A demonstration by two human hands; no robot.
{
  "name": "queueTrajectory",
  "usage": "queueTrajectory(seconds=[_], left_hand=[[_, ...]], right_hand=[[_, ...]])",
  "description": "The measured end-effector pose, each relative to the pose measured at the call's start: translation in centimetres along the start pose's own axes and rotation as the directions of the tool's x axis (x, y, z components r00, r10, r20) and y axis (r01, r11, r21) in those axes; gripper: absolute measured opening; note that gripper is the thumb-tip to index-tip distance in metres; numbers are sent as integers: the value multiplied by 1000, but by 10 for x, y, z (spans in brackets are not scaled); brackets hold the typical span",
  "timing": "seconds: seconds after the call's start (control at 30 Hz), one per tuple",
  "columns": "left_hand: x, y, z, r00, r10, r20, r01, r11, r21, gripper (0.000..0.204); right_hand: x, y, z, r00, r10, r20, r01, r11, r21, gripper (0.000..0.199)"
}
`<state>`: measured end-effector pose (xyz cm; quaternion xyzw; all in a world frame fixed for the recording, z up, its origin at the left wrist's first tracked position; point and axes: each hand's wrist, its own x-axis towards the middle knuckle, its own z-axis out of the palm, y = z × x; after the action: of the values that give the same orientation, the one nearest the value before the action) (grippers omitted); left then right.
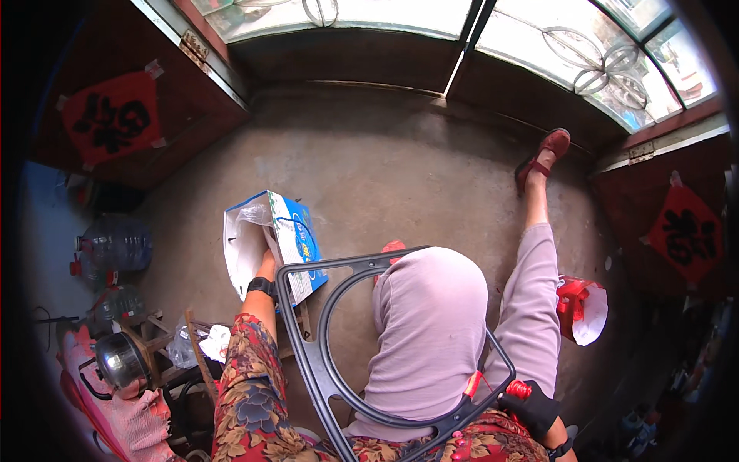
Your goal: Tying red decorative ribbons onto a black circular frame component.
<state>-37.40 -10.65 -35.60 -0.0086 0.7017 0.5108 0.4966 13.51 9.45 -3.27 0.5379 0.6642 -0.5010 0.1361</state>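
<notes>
My left hand (268,266), with a black watch strap at the wrist, reaches into the open mouth of a blue and white paper bag (299,231). The bag hides its fingers. Clear plastic film (252,215) shows inside the bag's mouth. A dark grey plastic frame (304,350) with a large round opening lies across my lap, tilted over my bent knee. At the frame's right corner, my right hand (533,412) in a black glove is closed around a shiny red coiled bundle (518,390). A small red-orange piece (472,383) sits on the frame's rim nearby.
A red and white bag (582,310) stands right of my outstretched leg. To the left are clear plastic jugs (117,245), a metal kettle (123,360), a wooden stool frame (202,350) and pink cloth (135,420). Glazed doors (346,58) close off the far side.
</notes>
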Motion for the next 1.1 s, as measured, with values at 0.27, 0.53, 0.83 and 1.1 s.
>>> queueTrajectory(seconds=[0.27, 0.53, 0.83, 1.1], left_hand=[[-16, 4, 16, 993, -110, 35, 114, 982, -152, 44], [-18, 4, 6, 988, 73, 139, -134, 854, 503, 37], [-6, 2, 11, 995, -5, 100, -19, 973, 232, 32], [-11, 2, 4, 997, -29, 75, 16, 985, 175, 28]], right_hand=[[2, 8, -1, 998, 62, 27, -64, 997, 47, 11], [1, 7, 0, 992, 97, 75, -104, 990, 94, 12], [-5, -10, -3, 981, 127, 143, -148, 979, 141, 13], [-5, -5, -6, 968, 158, 193, -194, 963, 186, 15]])
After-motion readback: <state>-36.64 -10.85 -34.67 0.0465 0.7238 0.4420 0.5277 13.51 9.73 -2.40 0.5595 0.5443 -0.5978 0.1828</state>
